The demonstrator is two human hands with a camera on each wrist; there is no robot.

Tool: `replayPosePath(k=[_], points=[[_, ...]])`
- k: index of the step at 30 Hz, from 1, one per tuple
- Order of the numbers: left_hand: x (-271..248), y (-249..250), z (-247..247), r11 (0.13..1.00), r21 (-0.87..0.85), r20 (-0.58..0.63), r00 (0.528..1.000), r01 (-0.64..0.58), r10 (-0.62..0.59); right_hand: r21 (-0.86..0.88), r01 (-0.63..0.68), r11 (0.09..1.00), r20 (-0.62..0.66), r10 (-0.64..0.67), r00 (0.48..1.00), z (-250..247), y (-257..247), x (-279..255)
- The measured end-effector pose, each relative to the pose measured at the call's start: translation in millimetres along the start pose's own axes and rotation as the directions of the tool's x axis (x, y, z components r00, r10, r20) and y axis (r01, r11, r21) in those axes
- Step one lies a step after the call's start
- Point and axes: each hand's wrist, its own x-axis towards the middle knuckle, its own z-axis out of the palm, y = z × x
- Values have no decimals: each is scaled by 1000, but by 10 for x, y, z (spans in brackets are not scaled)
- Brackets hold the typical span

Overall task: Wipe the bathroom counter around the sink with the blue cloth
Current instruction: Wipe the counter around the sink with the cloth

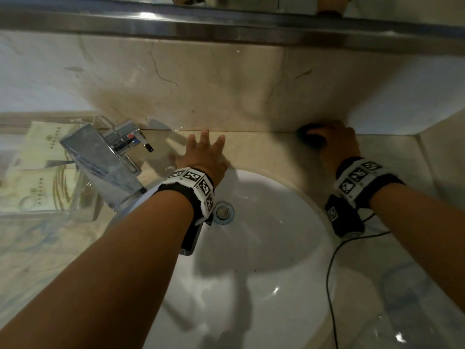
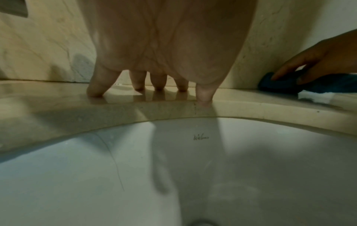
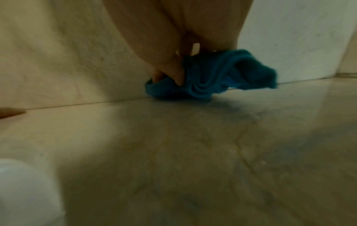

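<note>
Blue cloth (image 3: 208,76): bunched under the curled fingers of the right hand (image 1: 337,142), pressed to the tabletop (image 1: 264,147) at the back wall behind the sink (image 1: 264,222), seemingly to wipe that seam; left hand (image 1: 203,154) flat, fingers spread, apparently bracing.

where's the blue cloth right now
The blue cloth is bunched under the right hand on the counter, against the back wall, right of the sink.
</note>
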Motion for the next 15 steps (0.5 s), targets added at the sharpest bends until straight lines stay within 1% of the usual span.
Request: replayPosePath(k=[2, 5, 7, 8, 10, 11, 12, 13, 14, 15], points=[[5, 2, -4, 1000, 8, 7, 1000, -2, 2, 52, -59, 997, 18, 58, 998, 99, 67, -14], [14, 6, -10, 1000, 2, 19, 1000, 5, -5, 59, -44, 997, 35, 42, 999, 314, -94, -54], [12, 15, -14, 1000, 3, 22, 1000, 8, -8, 104, 35, 994, 58, -41, 997, 452, -279, -115], [12, 20, -17, 1000, 3, 23, 1000, 9, -9, 147, 100, 984, 69, -112, 991, 505, -361, -150], [6, 24, -29, 1000, -3, 25, 1000, 15, -15, 235, 245, 940, 61, -266, 962, 539, -478, -229], [3, 28, -35, 1000, -6, 25, 1000, 16, -16, 251, 298, 921, 58, -322, 945, 502, -477, -238], [0, 28, -34, 1000, -7, 24, 1000, 13, -13, 240, 323, 915, 73, -349, 934, 419, -453, -226], [-1, 28, -34, 1000, -7, 22, 1000, 9, -9, 211, 311, 927, 101, -337, 936, 329, -402, -189], [-4, 24, -29, 1000, -8, 21, 1000, 5, -5, 183, 267, 946, 111, -289, 951, 236, -316, -135], [-1, 18, -20, 1000, -9, 20, 1000, 4, -4, 169, 186, 968, 108, -205, 973, 145, -206, -73]])
